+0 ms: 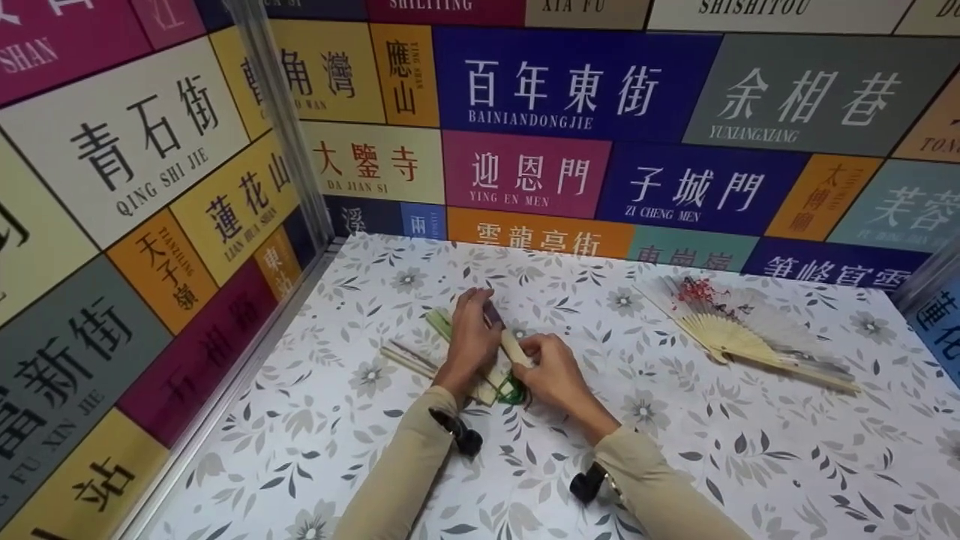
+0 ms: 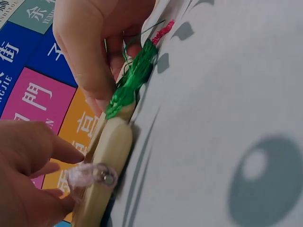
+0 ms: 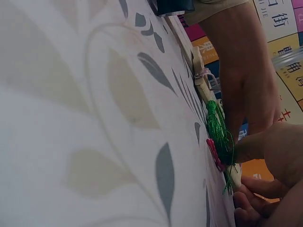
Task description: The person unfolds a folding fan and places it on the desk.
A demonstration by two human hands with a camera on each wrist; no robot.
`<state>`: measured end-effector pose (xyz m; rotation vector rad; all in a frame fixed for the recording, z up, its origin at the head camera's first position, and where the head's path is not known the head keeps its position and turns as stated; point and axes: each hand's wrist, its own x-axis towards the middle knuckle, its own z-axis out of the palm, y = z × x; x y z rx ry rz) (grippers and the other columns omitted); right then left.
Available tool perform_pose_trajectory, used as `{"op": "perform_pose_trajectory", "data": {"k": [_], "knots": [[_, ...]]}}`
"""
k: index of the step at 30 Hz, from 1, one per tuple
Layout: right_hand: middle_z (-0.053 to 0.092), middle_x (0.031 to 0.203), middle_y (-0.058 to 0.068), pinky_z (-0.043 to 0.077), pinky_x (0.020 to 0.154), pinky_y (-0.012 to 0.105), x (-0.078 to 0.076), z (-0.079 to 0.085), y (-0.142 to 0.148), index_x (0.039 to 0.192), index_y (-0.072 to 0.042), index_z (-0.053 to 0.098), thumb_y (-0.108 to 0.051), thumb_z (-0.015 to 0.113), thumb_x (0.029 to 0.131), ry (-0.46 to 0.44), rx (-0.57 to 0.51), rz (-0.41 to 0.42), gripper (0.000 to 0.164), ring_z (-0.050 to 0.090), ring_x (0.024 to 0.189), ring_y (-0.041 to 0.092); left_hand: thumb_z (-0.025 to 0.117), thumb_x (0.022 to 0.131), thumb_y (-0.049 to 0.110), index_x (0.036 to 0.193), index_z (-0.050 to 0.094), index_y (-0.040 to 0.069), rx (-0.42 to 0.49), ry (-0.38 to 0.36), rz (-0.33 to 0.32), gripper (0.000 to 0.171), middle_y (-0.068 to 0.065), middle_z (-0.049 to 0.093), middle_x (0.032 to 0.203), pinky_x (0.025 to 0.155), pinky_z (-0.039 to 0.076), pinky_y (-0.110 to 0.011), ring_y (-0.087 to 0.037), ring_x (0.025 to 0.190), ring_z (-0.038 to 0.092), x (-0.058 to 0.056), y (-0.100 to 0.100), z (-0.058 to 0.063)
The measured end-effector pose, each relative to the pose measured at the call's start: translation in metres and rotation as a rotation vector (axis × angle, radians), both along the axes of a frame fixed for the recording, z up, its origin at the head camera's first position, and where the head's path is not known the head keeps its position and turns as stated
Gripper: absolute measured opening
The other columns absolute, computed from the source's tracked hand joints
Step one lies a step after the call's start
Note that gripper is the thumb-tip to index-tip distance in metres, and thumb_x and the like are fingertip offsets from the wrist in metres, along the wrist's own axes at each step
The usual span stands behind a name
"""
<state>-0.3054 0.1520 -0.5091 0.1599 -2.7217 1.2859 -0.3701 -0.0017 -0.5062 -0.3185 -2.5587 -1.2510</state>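
Observation:
A folded fan (image 1: 514, 349) with pale wooden ribs and a darker upper part slants between both hands. My left hand (image 1: 472, 337) holds its upper part, and my right hand (image 1: 553, 371) pinches it near the lower end. A green tassel (image 1: 511, 390) lies at the right fingers; in the right wrist view the right hand (image 3: 279, 165) touches that tassel (image 3: 218, 127), with a pink-red cord (image 3: 215, 153) beside it. The left wrist view shows a riveted rib end (image 2: 106, 177) with a pale pink loop close to the left hand (image 2: 26, 163).
More folded fans (image 1: 409, 358) lie left of and under the left hand, one with a light green part (image 1: 439, 324). An open fan (image 1: 739, 341) with red blossoms spreads at the right of the floral-covered table (image 1: 720, 450). Sign-covered walls (image 1: 525, 172) stand behind and left.

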Motion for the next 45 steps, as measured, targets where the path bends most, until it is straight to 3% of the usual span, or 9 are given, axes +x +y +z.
{"op": "perform_pose_trajectory", "data": {"k": [5,9,12,17,22,27,33,39,45], "knots": [[0.072,0.096,0.006,0.054,0.073,0.026,0.0,0.001,0.002,0.117,-0.003,0.067,-0.005,0.077,0.078,-0.024,-0.069,-0.031,0.04,0.064,0.083,0.017,0.071,0.084,-0.004,0.137,0.058,0.007,0.093,0.042,0.028,0.056,-0.016,0.046,0.15,0.108,0.052,-0.04,-0.03,0.126,0.056,-0.001,0.004,0.003],[0.072,0.1,0.008,0.055,0.073,0.026,0.001,0.004,0.005,0.126,-0.002,0.062,-0.002,0.074,0.077,-0.04,-0.12,-0.02,0.05,0.066,0.085,0.017,0.074,0.085,-0.002,0.14,0.055,0.013,0.219,0.019,0.027,0.06,-0.014,0.044,0.15,0.104,0.055,-0.035,-0.029,0.129,0.057,-0.001,0.008,0.004],[0.073,0.101,0.009,0.057,0.073,0.026,0.002,0.005,0.009,0.13,-0.005,0.061,-0.002,0.073,0.078,-0.056,-0.147,-0.017,0.054,0.068,0.086,0.018,0.073,0.088,0.0,0.144,0.049,0.014,0.349,-0.027,-0.011,0.063,-0.015,0.045,0.147,0.098,0.059,-0.033,-0.029,0.125,0.061,0.001,0.012,0.005],[0.072,0.104,0.011,0.06,0.074,0.029,0.002,0.008,0.017,0.132,-0.009,0.061,-0.003,0.072,0.081,-0.072,-0.2,-0.016,0.053,0.07,0.089,0.021,0.073,0.092,0.009,0.142,0.051,0.011,0.522,-0.117,-0.14,0.055,-0.011,0.065,0.13,0.095,0.06,-0.031,-0.022,0.114,0.068,0.004,0.016,0.008],[0.071,0.111,0.012,0.061,0.084,0.036,0.004,0.014,0.027,0.13,-0.008,0.062,-0.012,0.073,0.09,-0.042,-0.238,-0.042,0.042,0.07,0.097,0.026,0.074,0.093,0.017,0.128,0.065,0.01,0.501,-0.106,-0.243,0.037,-0.005,0.074,0.113,0.092,0.061,-0.029,-0.013,0.102,0.072,0.01,0.025,0.017],[0.07,0.115,0.011,0.063,0.085,0.035,0.008,0.018,0.038,0.13,-0.009,0.063,-0.02,0.075,0.092,-0.016,-0.271,-0.041,0.041,0.072,0.1,0.024,0.075,0.092,0.021,0.121,0.071,0.016,0.495,-0.031,-0.273,0.03,0.003,0.075,0.111,0.093,0.061,-0.034,-0.009,0.1,0.072,0.017,0.038,0.023],[0.072,0.121,0.007,0.063,0.089,0.032,0.016,0.022,0.053,0.133,-0.013,0.064,-0.023,0.072,0.095,0.028,-0.263,-0.028,0.04,0.072,0.107,0.021,0.073,0.092,0.035,0.117,0.074,0.028,0.446,0.0,-0.315,0.026,0.011,0.075,0.11,0.097,0.06,-0.034,-0.004,0.102,0.07,0.022,0.048,0.023],[0.075,0.115,0.005,0.062,0.085,0.023,0.025,0.027,0.072,0.123,-0.018,0.072,-0.027,0.07,0.096,0.112,-0.312,-0.067,0.029,0.073,0.103,0.017,0.072,0.094,0.031,0.126,0.07,0.028,0.46,-0.059,-0.4,0.032,0.009,0.075,0.114,0.098,0.059,-0.034,-0.004,0.107,0.069,0.031,0.058,0.023],[0.077,0.105,0.013,0.064,0.08,0.025,0.032,0.033,0.086,0.109,-0.013,0.076,-0.027,0.071,0.095,0.212,-0.409,-0.057,0.021,0.076,0.097,0.021,0.076,0.091,0.026,0.126,0.069,0.028,0.521,-0.086,-0.433,0.036,0.008,0.077,0.11,0.093,0.062,-0.032,-0.006,0.104,0.072,0.037,0.071,0.028]]}}
